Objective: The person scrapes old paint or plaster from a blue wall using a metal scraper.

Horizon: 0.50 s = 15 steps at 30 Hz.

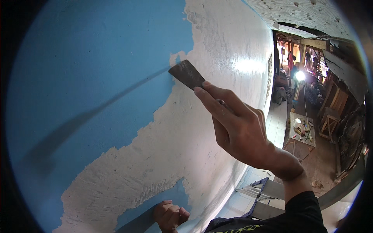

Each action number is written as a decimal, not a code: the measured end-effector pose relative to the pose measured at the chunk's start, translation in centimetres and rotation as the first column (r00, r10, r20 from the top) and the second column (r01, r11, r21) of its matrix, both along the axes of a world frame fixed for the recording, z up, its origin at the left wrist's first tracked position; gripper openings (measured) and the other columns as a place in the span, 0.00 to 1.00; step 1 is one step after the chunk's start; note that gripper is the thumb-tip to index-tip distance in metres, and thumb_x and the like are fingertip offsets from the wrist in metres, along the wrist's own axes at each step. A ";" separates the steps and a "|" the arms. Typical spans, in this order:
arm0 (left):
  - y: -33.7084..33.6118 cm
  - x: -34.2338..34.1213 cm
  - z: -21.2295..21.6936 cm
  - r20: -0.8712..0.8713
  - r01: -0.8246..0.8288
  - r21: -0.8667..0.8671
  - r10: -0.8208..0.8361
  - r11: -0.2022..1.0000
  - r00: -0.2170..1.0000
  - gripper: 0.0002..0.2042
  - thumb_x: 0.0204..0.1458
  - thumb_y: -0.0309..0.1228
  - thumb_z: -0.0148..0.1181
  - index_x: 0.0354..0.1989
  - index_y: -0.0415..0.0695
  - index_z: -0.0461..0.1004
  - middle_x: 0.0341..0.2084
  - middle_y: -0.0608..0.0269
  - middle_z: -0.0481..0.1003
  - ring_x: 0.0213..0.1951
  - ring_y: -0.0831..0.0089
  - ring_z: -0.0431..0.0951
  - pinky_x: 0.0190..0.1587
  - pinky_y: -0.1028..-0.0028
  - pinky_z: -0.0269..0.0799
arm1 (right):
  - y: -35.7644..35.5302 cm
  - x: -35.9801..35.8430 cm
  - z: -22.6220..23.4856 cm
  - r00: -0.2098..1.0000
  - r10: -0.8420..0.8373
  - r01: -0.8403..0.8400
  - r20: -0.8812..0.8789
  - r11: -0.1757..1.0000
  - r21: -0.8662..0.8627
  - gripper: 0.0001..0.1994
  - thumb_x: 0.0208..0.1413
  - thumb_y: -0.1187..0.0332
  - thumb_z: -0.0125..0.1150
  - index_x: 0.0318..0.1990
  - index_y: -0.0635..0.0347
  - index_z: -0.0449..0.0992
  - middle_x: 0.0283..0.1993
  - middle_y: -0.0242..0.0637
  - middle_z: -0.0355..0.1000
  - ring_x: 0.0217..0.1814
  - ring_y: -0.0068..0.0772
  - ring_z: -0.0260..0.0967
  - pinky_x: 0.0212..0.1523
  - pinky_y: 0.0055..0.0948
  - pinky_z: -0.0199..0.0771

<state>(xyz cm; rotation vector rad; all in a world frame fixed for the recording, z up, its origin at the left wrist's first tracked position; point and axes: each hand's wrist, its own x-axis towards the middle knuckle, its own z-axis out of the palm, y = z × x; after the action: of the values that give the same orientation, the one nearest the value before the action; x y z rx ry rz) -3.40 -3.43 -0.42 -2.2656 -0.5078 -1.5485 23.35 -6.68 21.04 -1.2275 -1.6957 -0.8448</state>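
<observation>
My right hand (243, 130) grips a putty knife (187, 74), its fingers stretched along the handle toward the broad dark blade. The blade's far edge meets the wall where blue paint (105, 70) borders a bare whitish patch (167, 128) with a ragged outline. A small light spot shows in the blue just above the blade. Low in the view, my left hand (170, 215) is curled closed beside a leftover blue area (171, 196). What its fingers hold, if anything, is hidden. Long shadows of both hands fall on the blue paint.
A stepladder (264, 196) stands at the lower right, below my right arm. Farther off are a small table (302, 130) with tools and a white cup-like container, a bright lamp (300, 75) and a wooden frame (330, 122). A textured ceiling (307, 15) meets the wall overhead.
</observation>
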 end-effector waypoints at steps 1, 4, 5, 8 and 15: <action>-0.3 0.3 0.6 0.013 0.031 -0.035 -0.031 0.999 0.999 0.14 0.52 0.31 0.53 0.15 0.50 0.62 0.14 0.69 0.67 0.21 0.73 0.71 0.34 0.66 0.80 | -0.1 0.0 -0.3 1.000 0.000 0.000 0.000 1.000 -0.001 0.27 0.55 0.84 0.58 0.63 0.57 0.73 0.60 0.44 0.73 0.44 0.42 0.83 0.35 0.32 0.89; -0.5 0.6 1.2 0.012 0.022 -0.017 -0.022 1.000 1.000 0.13 0.51 0.30 0.53 0.16 0.50 0.62 0.14 0.70 0.67 0.21 0.73 0.71 0.34 0.67 0.80 | -0.1 0.1 -0.7 1.000 0.010 -0.010 0.024 1.000 0.024 0.27 0.55 0.84 0.59 0.64 0.57 0.73 0.60 0.45 0.73 0.43 0.42 0.83 0.34 0.33 0.89; -0.4 0.8 1.2 0.014 0.019 -0.015 -0.019 1.000 1.000 0.13 0.51 0.30 0.53 0.16 0.50 0.62 0.14 0.70 0.67 0.21 0.73 0.71 0.34 0.67 0.80 | 0.0 0.2 0.0 1.000 0.020 -0.020 0.004 1.000 0.014 0.27 0.54 0.84 0.59 0.64 0.58 0.73 0.60 0.45 0.73 0.43 0.42 0.83 0.34 0.32 0.89; -0.3 0.6 1.1 0.007 0.047 -0.005 -0.047 0.999 0.999 0.12 0.50 0.29 0.53 0.16 0.51 0.61 0.14 0.70 0.66 0.21 0.73 0.70 0.35 0.67 0.80 | 0.0 0.4 0.1 1.000 0.016 -0.016 0.010 1.000 0.005 0.28 0.54 0.84 0.59 0.64 0.58 0.72 0.60 0.45 0.73 0.42 0.41 0.83 0.33 0.32 0.88; -0.3 0.8 1.3 -0.005 0.039 0.000 -0.039 0.999 0.999 0.12 0.48 0.28 0.53 0.15 0.51 0.61 0.13 0.69 0.67 0.20 0.74 0.69 0.34 0.67 0.80 | 1.2 0.3 1.8 0.999 -0.043 0.041 0.028 0.996 0.076 0.28 0.55 0.83 0.60 0.65 0.57 0.72 0.60 0.44 0.73 0.41 0.39 0.83 0.33 0.32 0.88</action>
<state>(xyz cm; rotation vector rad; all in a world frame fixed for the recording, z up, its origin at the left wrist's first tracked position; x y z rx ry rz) -2.64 -3.77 0.89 -2.2917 -0.4640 -1.5611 23.69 -5.47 22.80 -1.2085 -1.6510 -0.9478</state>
